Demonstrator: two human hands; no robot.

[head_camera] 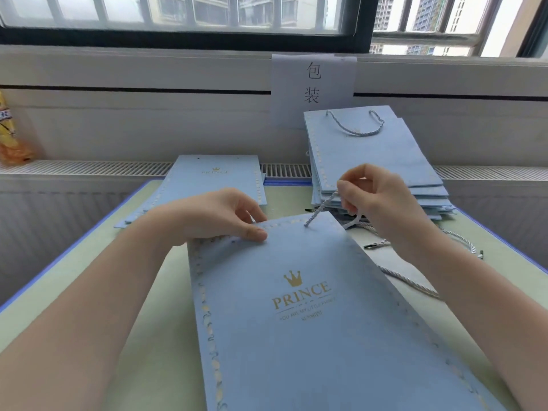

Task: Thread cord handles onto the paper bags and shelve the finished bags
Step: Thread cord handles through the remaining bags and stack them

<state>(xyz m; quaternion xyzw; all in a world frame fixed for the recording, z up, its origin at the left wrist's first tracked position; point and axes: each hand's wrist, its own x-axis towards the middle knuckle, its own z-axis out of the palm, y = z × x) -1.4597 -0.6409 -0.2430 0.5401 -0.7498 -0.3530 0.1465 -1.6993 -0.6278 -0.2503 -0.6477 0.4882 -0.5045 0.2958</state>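
I see my left hand (pixel 219 216) with its fingers (pixel 255 234) pinching the top edge of the blue paper bag (pixel 314 315) lying flat on the surface (pixel 154 336), while my right hand (pixel 382 200) pinches the cord (pixel 321 207) rising from the bag's right hole.

Your flat pale-blue paper bag (pixel 311 321) carries a gold crown, gold "PRINCE" lettering and a pale scalloped border. You see a twisted silver-blue cord (pixel 321 207), a pale-green tabletop with blue edging (pixel 166 307), and white paper with black characters (pixel 313 81).
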